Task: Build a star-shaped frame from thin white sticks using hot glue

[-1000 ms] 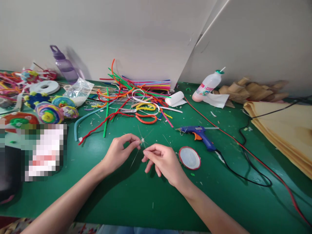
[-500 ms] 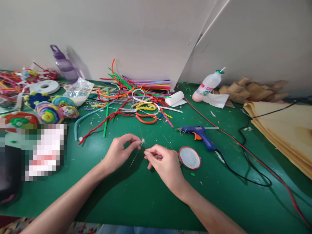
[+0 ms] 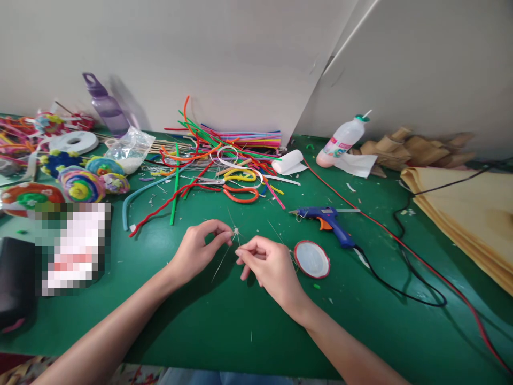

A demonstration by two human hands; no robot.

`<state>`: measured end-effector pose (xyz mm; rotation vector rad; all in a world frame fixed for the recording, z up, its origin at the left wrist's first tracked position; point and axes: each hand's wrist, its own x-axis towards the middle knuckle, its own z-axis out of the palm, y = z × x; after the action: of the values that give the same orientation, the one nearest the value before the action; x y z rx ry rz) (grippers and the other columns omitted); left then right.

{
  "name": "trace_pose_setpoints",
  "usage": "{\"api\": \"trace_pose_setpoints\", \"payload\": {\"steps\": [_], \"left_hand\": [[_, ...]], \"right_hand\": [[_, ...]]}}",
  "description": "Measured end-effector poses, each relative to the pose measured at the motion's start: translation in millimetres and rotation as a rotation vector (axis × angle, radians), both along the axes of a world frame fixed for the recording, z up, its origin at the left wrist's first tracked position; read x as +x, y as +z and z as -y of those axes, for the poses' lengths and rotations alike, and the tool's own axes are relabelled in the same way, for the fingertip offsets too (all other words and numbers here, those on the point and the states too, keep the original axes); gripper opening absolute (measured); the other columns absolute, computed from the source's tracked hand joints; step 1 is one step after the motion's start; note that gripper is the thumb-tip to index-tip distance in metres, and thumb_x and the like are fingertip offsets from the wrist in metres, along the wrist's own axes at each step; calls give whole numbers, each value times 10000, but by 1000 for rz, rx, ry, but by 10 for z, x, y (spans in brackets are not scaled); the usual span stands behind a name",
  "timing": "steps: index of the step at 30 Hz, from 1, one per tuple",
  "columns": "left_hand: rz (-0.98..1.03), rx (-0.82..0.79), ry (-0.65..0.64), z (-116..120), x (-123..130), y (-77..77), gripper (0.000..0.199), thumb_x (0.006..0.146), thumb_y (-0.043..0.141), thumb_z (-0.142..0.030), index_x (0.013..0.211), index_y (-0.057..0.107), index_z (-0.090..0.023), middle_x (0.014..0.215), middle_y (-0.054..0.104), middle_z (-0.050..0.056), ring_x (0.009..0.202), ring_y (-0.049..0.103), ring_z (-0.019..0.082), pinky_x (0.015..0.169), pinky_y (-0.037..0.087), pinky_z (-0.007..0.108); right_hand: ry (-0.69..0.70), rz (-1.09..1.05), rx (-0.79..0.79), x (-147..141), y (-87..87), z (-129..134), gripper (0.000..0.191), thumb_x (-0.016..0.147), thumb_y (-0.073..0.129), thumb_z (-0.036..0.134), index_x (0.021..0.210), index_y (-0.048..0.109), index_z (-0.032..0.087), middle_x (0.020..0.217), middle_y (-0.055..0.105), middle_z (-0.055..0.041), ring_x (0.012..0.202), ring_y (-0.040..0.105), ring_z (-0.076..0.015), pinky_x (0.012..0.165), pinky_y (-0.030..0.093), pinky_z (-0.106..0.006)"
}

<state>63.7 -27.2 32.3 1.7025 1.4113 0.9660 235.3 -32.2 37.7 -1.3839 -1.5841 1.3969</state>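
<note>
Just above the green table (image 3: 192,331), my left hand (image 3: 200,248) pinches a small whitish bead-like cluster (image 3: 236,231) at its left side. Several thin, stiff wires (image 3: 218,266) spread out from this cluster in different directions. My right hand (image 3: 270,267) is just below and to the right, thumb and forefinger pressed together on one of these wires close to the cluster. The fingertips hide part of the wires, and the cluster is too small to make out in detail. Beside my right hand lies a round white lid with a red rim (image 3: 312,259).
A blue glue gun (image 3: 331,219) with a black cord lies at right. Scissors (image 3: 240,193) and a heap of coloured pipe cleaners (image 3: 224,139) are behind my hands. Felt-like flower pieces (image 3: 80,184), a purple bottle (image 3: 107,109) and a black case (image 3: 16,283) stand left.
My right hand has shifted very slightly left, and the wires have turned a little. My left hand stays almost where it was.
</note>
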Motion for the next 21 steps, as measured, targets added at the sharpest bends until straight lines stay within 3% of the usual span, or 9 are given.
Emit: {"api": "trace_pose_setpoints", "payload": {"steps": [21], "left_hand": [[-23,54,-15,-21,-16,-42,240,889,476,-322,755,615,-180,748,664,-5,734,598,138,718,430,234]], "right_hand": [[35,10,10,3,-10,-26,156,833,549,260,754,650,172,651,672,-3,454,630,-101,349,346,-154]]}}
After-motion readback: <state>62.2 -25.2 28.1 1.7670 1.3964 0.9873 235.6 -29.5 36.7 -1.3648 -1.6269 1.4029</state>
